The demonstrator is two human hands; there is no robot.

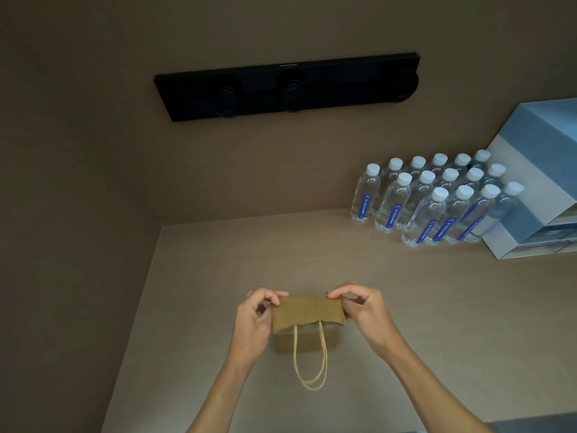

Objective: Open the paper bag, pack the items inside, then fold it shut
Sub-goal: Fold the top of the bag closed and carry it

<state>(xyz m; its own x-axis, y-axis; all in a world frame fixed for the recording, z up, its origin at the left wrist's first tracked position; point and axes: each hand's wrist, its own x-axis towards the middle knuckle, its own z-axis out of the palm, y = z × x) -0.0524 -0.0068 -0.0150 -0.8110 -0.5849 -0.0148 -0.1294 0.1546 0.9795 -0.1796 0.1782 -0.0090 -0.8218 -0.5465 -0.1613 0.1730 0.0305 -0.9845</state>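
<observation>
Brown paper bag (307,314) stands on the tabletop (406,307) at six o'clock, its top flap folded toward you. Your left hand (253,320) pinches the flap's nine o'clock corner, your right hand (363,307) the three o'clock corner. Packing looks done; only creasing the fold remains.
</observation>
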